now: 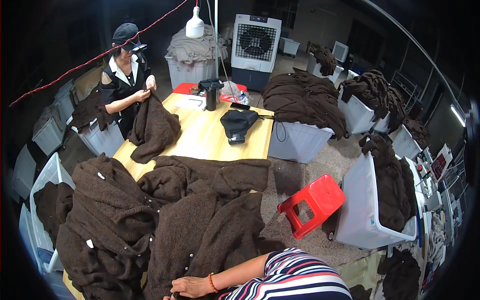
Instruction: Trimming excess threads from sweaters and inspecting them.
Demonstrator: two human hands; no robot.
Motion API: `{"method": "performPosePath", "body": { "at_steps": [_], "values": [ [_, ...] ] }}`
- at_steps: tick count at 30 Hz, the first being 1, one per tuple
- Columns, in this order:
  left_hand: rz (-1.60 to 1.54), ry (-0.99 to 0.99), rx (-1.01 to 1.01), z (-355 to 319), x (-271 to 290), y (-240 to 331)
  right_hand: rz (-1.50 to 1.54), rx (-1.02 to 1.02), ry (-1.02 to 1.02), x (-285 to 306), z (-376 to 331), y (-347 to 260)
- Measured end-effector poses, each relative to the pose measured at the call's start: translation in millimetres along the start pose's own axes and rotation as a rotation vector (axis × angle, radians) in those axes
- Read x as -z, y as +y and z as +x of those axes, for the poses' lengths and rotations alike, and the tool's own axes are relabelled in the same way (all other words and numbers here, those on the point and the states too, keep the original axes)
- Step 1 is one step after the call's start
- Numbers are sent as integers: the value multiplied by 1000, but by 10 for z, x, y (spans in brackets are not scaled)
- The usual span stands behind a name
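Speckled floor [340, 157]; pale wooden table [200, 132]; red stool [324, 192]; hanging white bulb [195, 26]; lit tube [457, 115].

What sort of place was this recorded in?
Probably a garment workshop or clothing-finishing area, though the room's edges are dark. Brown knitted garments are spread over a pale wooden table, and large plastic bins around it are heaped with dark textiles.

Pale wood-grain rect. table [200, 132]: near end hid. under dk-brown fuzzy knit garments [185, 220] | bare R hand [192, 286], table near end: lower part @ btm edge, hold unclr | navy-white-red striped fabric sleeve [300, 277], R of table near end: cut off same edge
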State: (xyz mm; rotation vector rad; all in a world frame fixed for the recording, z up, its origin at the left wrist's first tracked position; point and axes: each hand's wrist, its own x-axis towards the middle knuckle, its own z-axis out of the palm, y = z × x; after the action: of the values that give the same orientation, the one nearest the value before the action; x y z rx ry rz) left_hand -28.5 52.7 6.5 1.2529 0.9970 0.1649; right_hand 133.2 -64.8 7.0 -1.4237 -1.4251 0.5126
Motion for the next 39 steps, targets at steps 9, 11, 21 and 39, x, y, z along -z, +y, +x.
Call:
{"method": "performPosePath", "body": {
  "at_steps": [9, 11, 21, 39],
  "values": [
    [29, -34, -4, -46, 69, -115, 86, -39, -136, -32, 54, 185],
    [57, -53, -67, -62, 64, -149, 99, -56, -146, -32, 38, 224],
    [149, -153, -211, -191, 91, -285, 170, -46, -167, 27, -79, 119],
    [229, -84, -133, -160, 273, -523, 192, -59, -166, 53, -99, -77]
  ]
}}
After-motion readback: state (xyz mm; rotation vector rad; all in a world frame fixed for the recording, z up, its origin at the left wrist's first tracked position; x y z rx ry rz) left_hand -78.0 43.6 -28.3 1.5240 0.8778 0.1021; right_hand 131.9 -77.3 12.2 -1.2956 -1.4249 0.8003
